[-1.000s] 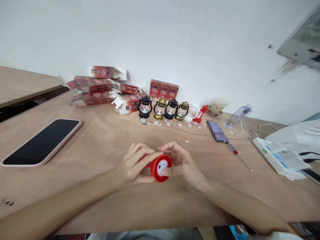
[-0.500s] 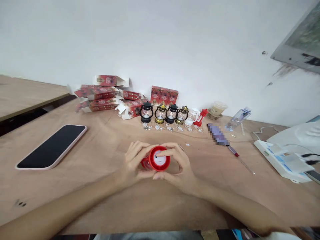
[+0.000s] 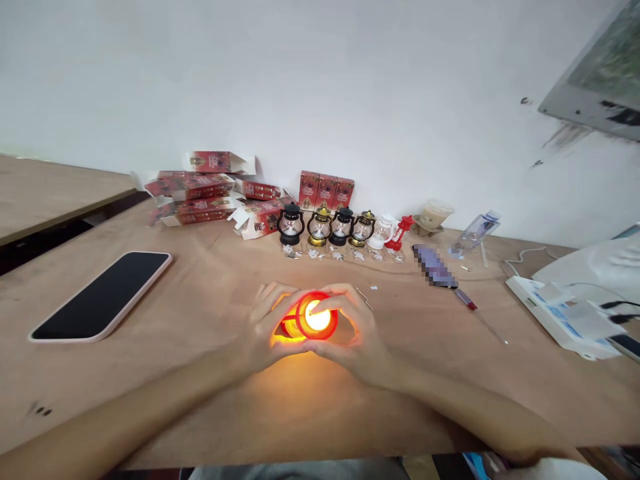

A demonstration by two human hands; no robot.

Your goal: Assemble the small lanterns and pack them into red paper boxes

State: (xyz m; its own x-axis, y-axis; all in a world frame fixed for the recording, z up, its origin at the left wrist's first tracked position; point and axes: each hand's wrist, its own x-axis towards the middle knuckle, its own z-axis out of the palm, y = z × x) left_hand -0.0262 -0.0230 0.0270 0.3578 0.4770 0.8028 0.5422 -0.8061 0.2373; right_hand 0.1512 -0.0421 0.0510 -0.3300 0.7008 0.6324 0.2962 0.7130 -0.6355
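Now lit, the round red plastic lantern (image 3: 313, 320) glows orange, cupped base-up between both hands, left (image 3: 267, 327) and right (image 3: 355, 333), fingers wrapped around it, over the smooth wooden table (image 3: 210, 293)

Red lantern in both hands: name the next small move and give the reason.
Probably stand the red lantern upright at the end of the row of lanterns. It glows orange between the left hand and right hand, so the light works.

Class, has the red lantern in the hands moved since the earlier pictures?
Yes: the red lantern has shifted slightly toward the row of lanterns.
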